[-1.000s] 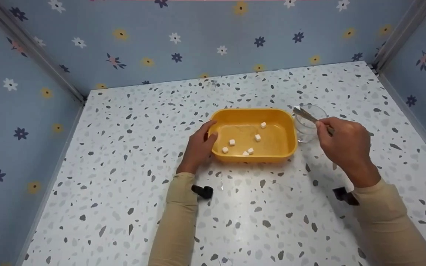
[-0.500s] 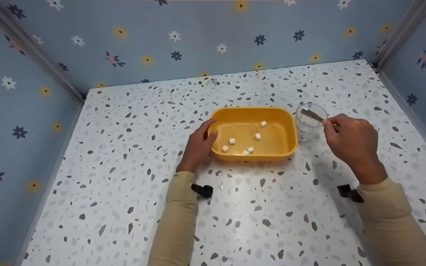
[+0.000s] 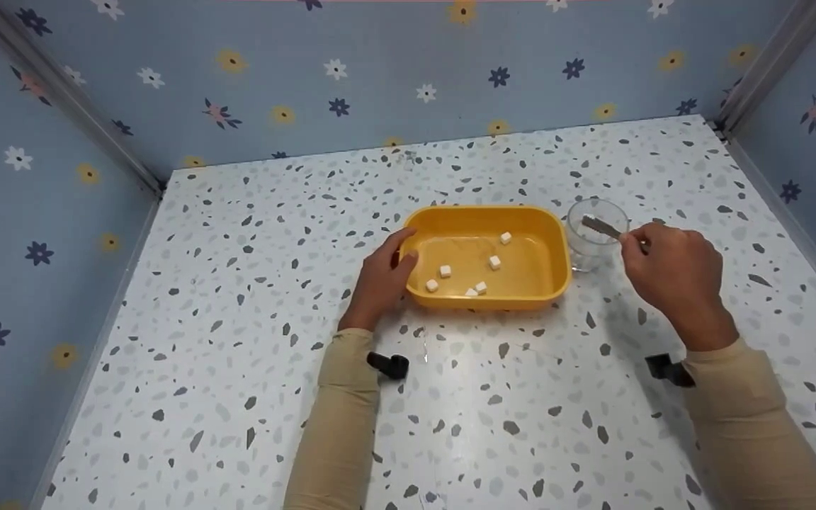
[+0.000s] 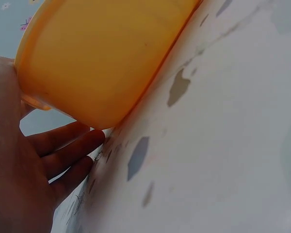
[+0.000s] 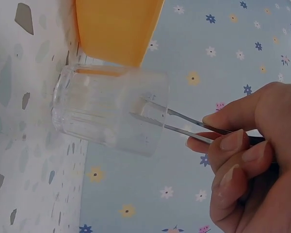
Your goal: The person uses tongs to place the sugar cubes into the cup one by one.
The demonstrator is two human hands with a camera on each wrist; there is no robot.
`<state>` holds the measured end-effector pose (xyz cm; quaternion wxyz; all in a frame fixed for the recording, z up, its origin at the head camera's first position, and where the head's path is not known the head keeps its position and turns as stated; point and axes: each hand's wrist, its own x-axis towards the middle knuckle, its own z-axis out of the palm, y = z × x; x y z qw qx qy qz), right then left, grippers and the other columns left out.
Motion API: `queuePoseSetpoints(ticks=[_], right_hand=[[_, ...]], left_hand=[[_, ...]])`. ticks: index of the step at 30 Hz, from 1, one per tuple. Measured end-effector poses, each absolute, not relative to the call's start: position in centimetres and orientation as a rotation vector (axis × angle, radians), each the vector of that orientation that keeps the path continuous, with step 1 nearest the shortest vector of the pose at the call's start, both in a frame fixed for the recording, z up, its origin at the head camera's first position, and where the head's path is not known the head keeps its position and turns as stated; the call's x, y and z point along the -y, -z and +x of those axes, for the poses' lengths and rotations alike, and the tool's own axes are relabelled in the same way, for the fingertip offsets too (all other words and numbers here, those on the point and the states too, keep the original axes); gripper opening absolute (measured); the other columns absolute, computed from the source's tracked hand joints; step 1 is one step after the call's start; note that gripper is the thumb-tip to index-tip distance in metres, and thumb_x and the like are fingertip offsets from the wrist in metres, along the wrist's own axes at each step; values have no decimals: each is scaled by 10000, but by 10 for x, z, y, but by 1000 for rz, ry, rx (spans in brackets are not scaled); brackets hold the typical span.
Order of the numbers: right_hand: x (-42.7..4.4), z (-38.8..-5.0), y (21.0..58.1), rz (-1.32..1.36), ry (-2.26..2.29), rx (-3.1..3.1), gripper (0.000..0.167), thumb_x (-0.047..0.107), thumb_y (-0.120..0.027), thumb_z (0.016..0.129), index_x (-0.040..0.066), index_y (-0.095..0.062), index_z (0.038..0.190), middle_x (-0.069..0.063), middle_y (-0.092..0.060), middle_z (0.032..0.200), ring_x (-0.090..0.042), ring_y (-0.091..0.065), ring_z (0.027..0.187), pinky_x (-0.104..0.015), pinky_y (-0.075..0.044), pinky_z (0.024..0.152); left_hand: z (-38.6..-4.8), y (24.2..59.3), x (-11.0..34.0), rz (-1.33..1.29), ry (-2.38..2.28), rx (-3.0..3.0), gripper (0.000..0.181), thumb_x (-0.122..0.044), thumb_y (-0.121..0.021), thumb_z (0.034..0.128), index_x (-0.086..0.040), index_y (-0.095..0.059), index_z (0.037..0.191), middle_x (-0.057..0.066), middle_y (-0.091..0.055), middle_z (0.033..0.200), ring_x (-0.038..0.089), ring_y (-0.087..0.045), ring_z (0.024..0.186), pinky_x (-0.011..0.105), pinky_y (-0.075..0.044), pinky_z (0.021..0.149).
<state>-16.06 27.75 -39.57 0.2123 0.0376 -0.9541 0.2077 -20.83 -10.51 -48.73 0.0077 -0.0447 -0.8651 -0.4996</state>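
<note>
My left hand point(image 3: 382, 278) holds the left end of a yellow plastic tub point(image 3: 486, 304), thumb at its rim, while the other fingers point(image 4: 70, 154) reach below the outer wall in the left wrist view. Several small white cubes point(image 3: 495, 263) lie scattered on the tub's floor. Small metal tongs point(image 3: 602, 227) with toothed tips are pinched in my right hand point(image 3: 676, 273). Their tips are inside the mouth of a clear glass point(image 5: 94, 109), which stands upright just right of the tub. In the right wrist view a pale cube point(image 5: 138, 105) shows faintly at the tips, blurred through the glass.
Both the tub and the glass stand on a white speckled table point(image 3: 252, 340). Blue flowered panels point(image 3: 408, 57) rise at the back and on both sides. A black wrist camera mount point(image 3: 388, 365) sticks out from each sleeve.
My right hand has moved a little to the right, bringing the tong tips from the glass's left rim into its mouth. My left hand and the tub have stayed in place.
</note>
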Motion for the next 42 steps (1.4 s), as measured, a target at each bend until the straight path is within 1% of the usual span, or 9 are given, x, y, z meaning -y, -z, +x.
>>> queuePoseSetpoints(ticks=[12,19,25,36,42], right_hand=[[-278,-163,398,70,-580,2692,257,181,-613,951,-27,-759,917,-183,-692,758,-312,-553,565,-423,-340,449],[-278,-162,398,81,-560,2670,243,172,-605,940,-4,-767,896,-171,-681,728,-314,-544,541,-416,-324,426],[-278,-162,398,81,-553,2683,253,176,-600,946,-17,-760,906,-176,-677,729,-315,-539,543,-417,-326,432],[-277,-161,396,55,-555,2713,284,217,-618,957,-33,-750,947,-176,-680,750,-303,-526,557,-405,-320,455],[-278,-160,394,54,-557,2686,298,237,-621,953,-32,-750,947,-166,-668,717,-291,-515,533,-392,-301,434]], left_hand=[[-208,486,104,-127,1539,2717,449,-342,-518,1023,-322,-499,1471,-18,-544,1436,122,-562,1141,331,-461,984],[-207,485,103,-121,1549,2720,448,-345,-515,1026,-304,-495,1472,-23,-558,1406,130,-561,1125,339,-453,988],[-207,484,103,-107,1554,2735,452,-331,-513,1031,-305,-483,1482,-19,-527,1453,130,-549,1166,348,-442,1016],[-208,487,105,-134,1552,2720,446,-340,-515,1027,-325,-493,1472,-13,-542,1436,129,-558,1155,342,-453,995],[-208,486,104,-129,1550,2717,448,-343,-517,1027,-324,-491,1474,-27,-544,1431,121,-557,1142,335,-453,993]])
